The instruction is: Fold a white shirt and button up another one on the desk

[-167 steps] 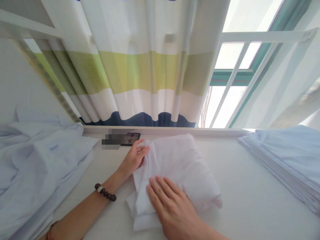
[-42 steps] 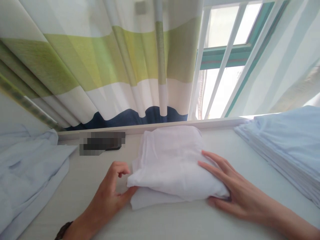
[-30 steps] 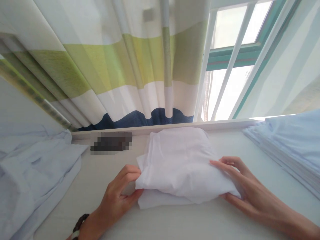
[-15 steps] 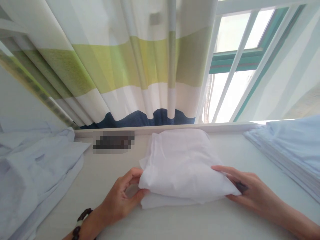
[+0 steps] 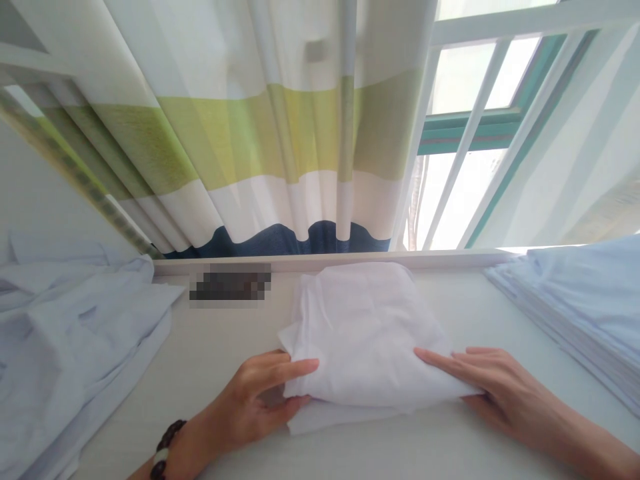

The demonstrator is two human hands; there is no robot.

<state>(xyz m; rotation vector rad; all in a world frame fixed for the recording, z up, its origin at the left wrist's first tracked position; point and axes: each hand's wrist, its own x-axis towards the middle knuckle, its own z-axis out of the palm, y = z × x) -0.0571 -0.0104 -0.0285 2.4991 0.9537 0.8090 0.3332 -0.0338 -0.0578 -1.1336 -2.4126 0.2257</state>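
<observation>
Holding a folded white cloth [image 5: 370, 333] by its near corners, between left hand [image 5: 245, 400] and right hand [image 5: 507, 387], with thumbs [image 5: 295, 406] at the front edge and index fingers [image 5: 297, 368] on top. Flanked by rumpled pale fabric [image 5: 85, 340] left of the left hand and stacked pale-blue fabric [image 5: 595, 293] right of the right hand; facing a striped curtain [image 5: 235, 140] beyond both.

A white counter [image 5: 390, 448] lies before a curtain [image 5: 300, 137] banded white, green and navy. Right of the curtain, bright daylight fills a teal-framed window [image 5: 456, 79] behind white bars [image 5: 469, 133].
</observation>
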